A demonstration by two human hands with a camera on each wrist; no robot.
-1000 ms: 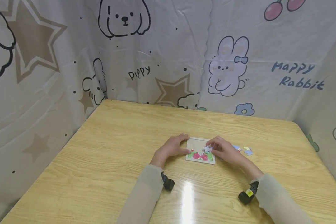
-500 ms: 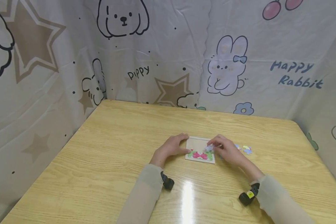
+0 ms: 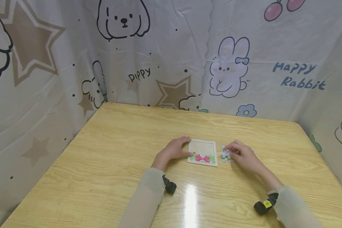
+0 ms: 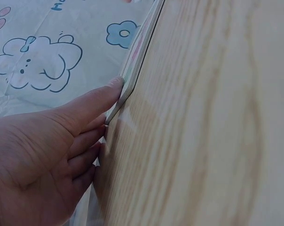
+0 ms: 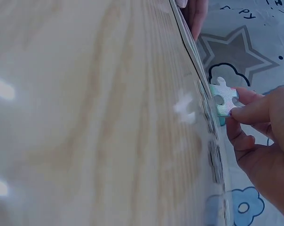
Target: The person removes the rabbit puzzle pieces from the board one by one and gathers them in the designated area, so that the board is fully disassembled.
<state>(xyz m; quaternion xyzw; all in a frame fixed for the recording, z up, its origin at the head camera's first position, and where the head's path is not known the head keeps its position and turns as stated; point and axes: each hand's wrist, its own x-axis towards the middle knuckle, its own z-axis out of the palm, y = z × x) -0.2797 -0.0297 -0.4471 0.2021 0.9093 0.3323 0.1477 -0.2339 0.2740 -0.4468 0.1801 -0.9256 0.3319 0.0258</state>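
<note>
My left hand (image 3: 174,149) rests at the left edge of a square wooden puzzle board (image 3: 201,147). In the left wrist view its thumb touches the board's near corner, with the other fingers beside the edge. Pink shapes on green fill the board's front strip; the rest is bare wood. To the right of the board, my right hand (image 3: 246,160) pinches a pale jigsaw piece (image 5: 224,100) between thumb and fingers. The piece is raised above the table in the right wrist view. Beneath and around this hand lie other jigsaw pieces (image 3: 223,147), partly hidden by it.
The wood-grain table (image 3: 125,136) is enclosed by a printed cloth (image 3: 171,57) at the back and sides. In the right wrist view several flat pieces (image 5: 214,160) lie near the hand. A bright reflection shows on the table's front.
My right hand has moved right, off the board to the loose pieces, taking the jigsaw piece along. The board's right part now shows bare wood. My left hand has stayed at the board's edge.
</note>
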